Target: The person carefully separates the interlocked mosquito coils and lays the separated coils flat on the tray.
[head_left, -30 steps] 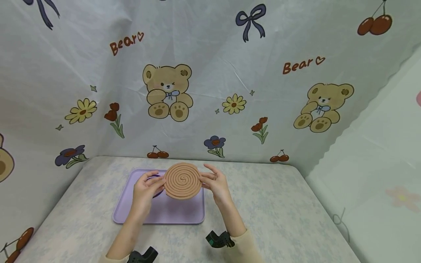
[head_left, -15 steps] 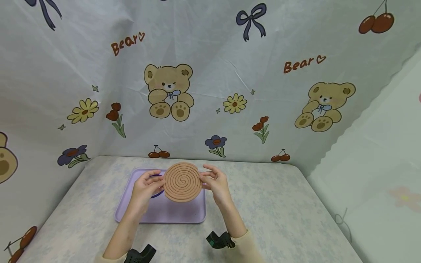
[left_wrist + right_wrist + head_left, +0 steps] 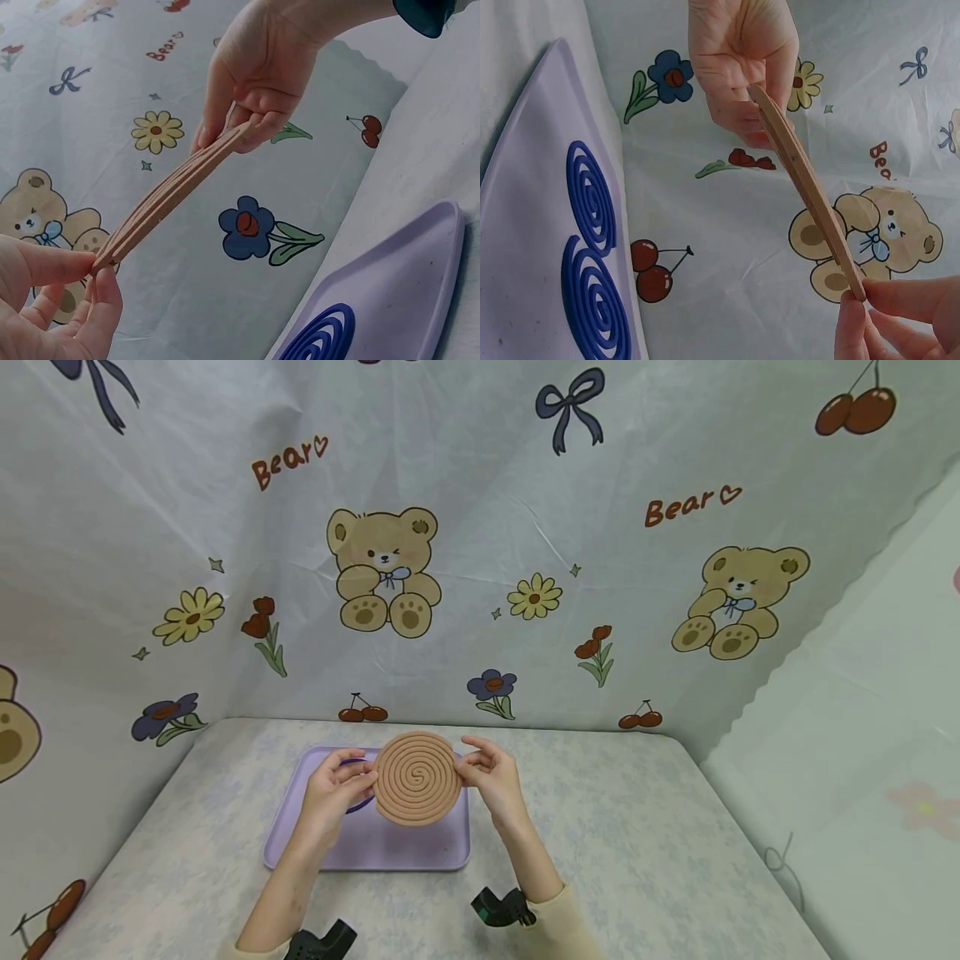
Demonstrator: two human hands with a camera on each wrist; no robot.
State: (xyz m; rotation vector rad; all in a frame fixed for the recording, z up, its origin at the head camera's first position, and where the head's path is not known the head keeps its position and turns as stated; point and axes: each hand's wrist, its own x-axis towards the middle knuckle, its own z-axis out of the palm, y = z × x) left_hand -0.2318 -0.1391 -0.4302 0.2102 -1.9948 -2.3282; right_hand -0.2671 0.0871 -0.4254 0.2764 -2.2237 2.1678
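In the head view a flat, round brown mosquito coil (image 3: 417,778), a tight spiral, is held up above the purple tray, its face toward the camera. My left hand (image 3: 324,797) pinches its left edge between thumb and fingers. At the opposite edge my right hand (image 3: 498,787) pinches it in the same way, with one finger raised off it. Both wrist views show the coil edge-on, thin and slightly bowed. Two blue spiral coils, an upper one (image 3: 592,199) and a lower one (image 3: 602,311), lie on the tray, largely hidden in the head view.
The purple tray (image 3: 397,853) rests on a pale mottled tabletop (image 3: 600,835). Behind stands a printed cloth backdrop (image 3: 465,485) with bears and flowers. A thin grey cord (image 3: 783,868) hangs by the table's right edge.
The brown mosquito coil has tipped slightly, its lower edge dropping a little and its face showing rounder. Both hands keep their pinch at nearly the same places.
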